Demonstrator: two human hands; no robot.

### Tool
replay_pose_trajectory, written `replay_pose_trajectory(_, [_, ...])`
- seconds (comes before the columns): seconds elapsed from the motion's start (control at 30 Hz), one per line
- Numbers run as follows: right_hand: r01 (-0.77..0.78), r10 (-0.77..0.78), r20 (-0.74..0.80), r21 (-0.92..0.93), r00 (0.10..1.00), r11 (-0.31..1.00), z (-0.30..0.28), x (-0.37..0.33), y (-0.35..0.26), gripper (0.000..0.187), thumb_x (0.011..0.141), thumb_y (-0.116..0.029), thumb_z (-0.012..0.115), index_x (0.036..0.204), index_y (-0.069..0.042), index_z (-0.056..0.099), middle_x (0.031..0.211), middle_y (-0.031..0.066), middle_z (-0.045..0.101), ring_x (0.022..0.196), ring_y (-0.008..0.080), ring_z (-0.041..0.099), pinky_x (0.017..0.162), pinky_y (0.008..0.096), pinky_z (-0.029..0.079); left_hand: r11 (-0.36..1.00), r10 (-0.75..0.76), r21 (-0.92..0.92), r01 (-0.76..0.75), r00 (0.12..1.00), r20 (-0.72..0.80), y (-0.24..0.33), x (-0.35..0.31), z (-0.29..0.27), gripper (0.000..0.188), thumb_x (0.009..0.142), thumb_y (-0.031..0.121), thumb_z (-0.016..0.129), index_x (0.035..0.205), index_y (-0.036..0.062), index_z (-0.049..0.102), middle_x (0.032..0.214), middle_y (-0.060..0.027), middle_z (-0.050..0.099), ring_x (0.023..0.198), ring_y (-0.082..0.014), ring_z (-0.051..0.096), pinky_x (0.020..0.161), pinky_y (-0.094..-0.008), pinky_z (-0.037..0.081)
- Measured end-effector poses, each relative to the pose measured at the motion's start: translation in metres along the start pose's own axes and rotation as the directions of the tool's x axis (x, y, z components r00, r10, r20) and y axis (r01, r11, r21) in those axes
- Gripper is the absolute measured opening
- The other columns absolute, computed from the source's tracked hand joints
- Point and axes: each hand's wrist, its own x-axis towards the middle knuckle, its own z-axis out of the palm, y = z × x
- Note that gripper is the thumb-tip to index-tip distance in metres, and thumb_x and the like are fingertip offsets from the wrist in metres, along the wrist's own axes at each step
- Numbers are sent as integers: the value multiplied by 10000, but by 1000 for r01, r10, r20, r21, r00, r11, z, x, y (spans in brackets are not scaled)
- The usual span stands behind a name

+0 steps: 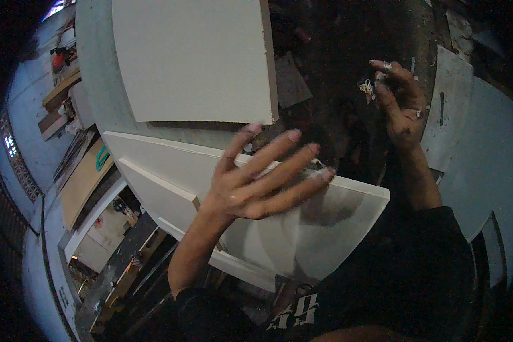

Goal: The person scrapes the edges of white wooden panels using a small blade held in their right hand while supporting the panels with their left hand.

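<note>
A: Left hand [256,182] spread wide, fingers fanned flat over the white panel [302,228], holding nothing, probably feeling the surface.
B: And the right hand [402,105]?
A: Raised well clear, fingertips pinched narrow on a pale scrap [367,88], likely kept off the board. Second white panel [194,57] leaning behind.

A large white panel [194,57] leans at the top, its edge catching the light. Off to the left, wooden boards [85,176] are stacked along the wall, one showing a green mark. Pale sheet offcuts [484,154] lie on the dark floor [336,51] at right, with scattered scraps beside them.
</note>
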Motion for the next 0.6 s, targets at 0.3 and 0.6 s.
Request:
replay_pose_trajectory(0.3, [12, -12, 3, 85, 1000, 996, -4, -1, 4, 332, 880, 59, 577, 1194, -44, 544, 1202, 165, 615, 1103, 203, 574, 930, 310, 459, 963, -264, -61, 262, 876, -404, -21, 0, 11, 406, 745, -8, 767, 1109, 41, 593, 944, -125, 700, 933, -234, 655, 789, -389, 525])
replay_pose_trajectory(0.6, [-4, 4, -10, 38, 1000, 999, -1, -3, 5, 296, 900, 16, 574, 1190, -41, 561, 1211, 122, 619, 1094, 175, 576, 957, 311, 432, 909, -349, 30, 416, 796, -494, -9, 12, 23, 485, 629, 80, 856, 1069, 33, 655, 803, -75, 723, 693, -207, 654, 707, -298, 499])
